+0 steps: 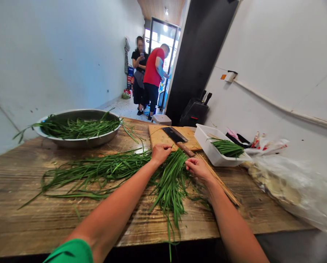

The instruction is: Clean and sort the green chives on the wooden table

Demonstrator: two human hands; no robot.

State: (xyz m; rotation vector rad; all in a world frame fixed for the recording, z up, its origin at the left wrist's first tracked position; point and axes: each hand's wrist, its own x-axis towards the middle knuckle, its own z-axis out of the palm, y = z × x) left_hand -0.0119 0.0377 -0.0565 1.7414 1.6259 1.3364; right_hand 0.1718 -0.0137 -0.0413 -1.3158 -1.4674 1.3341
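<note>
My left hand (161, 153) is closed in a pinch above the top of a bunch of garlic chives (170, 190); what its fingertips hold is too small to make out. On the bunch's right side, my right hand (198, 168) also pinches, and I cannot see what is in its fingers. The bunch fans toward the table's front edge, some blades hanging over it. Loose garlic chives (97, 171) spread to the left, partly behind my left forearm. Just beyond my hands, a cleaver (176, 135) rests on a wooden cutting board (158, 137).
Bamboo skewers (220, 179) lie beside my right forearm. A white plastic bin (216, 157) holds cut chives. At the left stands a metal basin (78, 142) of chives. A clear plastic bag (292, 186) lies right. Two people stand near the glass door (163, 25).
</note>
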